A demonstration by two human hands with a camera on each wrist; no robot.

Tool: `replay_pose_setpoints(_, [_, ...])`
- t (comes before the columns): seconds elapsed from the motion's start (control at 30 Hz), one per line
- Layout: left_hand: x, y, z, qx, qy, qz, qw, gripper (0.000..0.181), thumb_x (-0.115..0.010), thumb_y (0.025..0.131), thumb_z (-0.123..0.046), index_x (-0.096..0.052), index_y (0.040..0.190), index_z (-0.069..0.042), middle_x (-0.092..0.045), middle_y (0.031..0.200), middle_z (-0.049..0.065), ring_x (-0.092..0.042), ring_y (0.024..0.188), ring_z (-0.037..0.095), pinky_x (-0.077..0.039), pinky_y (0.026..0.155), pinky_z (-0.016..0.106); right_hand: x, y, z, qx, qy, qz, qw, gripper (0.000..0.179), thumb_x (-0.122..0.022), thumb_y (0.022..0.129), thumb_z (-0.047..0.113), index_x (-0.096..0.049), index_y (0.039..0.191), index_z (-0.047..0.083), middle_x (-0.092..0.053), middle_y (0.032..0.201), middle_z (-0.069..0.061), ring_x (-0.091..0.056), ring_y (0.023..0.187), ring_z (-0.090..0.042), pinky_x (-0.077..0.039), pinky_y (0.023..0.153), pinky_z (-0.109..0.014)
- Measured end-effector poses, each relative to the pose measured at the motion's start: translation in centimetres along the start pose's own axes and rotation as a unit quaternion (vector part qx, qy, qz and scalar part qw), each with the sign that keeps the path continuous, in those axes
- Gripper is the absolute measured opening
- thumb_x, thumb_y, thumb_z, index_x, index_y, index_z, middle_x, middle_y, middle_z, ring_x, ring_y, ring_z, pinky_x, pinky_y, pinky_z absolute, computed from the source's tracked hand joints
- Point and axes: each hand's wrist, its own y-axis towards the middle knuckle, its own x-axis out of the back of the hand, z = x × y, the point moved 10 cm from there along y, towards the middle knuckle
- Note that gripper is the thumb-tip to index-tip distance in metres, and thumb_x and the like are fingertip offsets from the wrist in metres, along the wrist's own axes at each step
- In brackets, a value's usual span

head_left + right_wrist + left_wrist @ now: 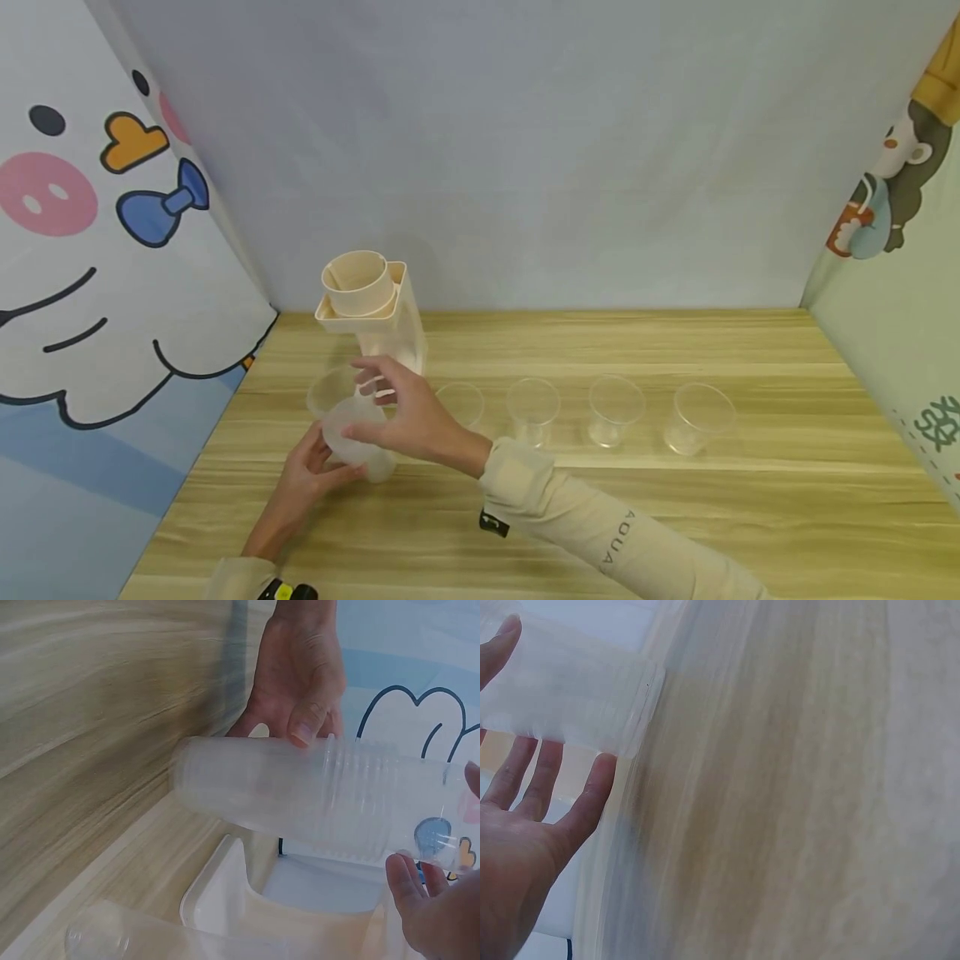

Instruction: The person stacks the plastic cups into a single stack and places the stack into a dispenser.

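My left hand (300, 479) grips a stack of nested clear plastic cups (360, 442), thumb on one side and fingers on the other. In the right wrist view the stack (255, 780) is tilted over, its ribbed rims bunched toward my right hand (442, 915). Beyond those rims a single clear cup (427, 795) sticks out, and my right fingers and thumb hold it from opposite sides. The left wrist view shows the frosted end of the stack (577, 690) between my left thumb and fingers.
A beige cup dispenser (401, 321) with a round tube on top stands behind my hands. Several clear plastic cups (615, 404) stand in a row to the right on the wooden table (600, 525). Another clear cup (324, 392) is just left of the dispenser's base.
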Motion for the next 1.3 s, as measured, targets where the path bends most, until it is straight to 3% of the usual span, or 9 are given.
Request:
replay_pose_setpoints(0.4, [0.0,0.1,0.1,0.022,0.013,0.007,0.9997,0.077,-0.071,0.082,-0.002,-0.030,0.146,-0.015,-0.044,0.135,0.001,-0.049,0.118,0.005,-0.049,0.087,0.025,-0.5,-0.2,-0.5,0.007,-0.053,0.015,0.9985,0.071,-0.080,0.073,0.009,-0.045,0.135,0.003,-0.054,0.127,-0.012,-0.058,0.108,-0.015,-0.046,0.088,-0.017])
replay_pose_setpoints(0.63, [0.0,0.1,0.1,0.015,0.011,0.008,0.9998,0.077,-0.071,0.081,0.000,-0.030,0.145,-0.014,-0.045,0.134,0.000,-0.049,0.118,0.006,-0.049,0.088,0.025,-0.6,-0.2,-0.6,0.001,-0.057,0.018,0.9982,0.071,-0.080,0.073,0.008,-0.045,0.135,-0.001,-0.054,0.128,-0.013,-0.057,0.110,-0.022,-0.046,0.092,-0.022])
replay_pose_setpoints(1.3, [0.1,-0.1,0.3,0.012,0.008,0.006,0.9999,0.069,-0.071,0.082,-0.001,-0.035,0.139,-0.009,-0.048,0.129,0.000,-0.050,0.116,0.005,-0.049,0.087,0.023,-1.3,-0.7,-1.1,-0.008,-0.133,0.022,0.9909,0.069,-0.080,0.076,0.019,-0.048,0.134,0.000,-0.055,0.130,-0.008,-0.052,0.114,-0.012,-0.045,0.093,-0.024])
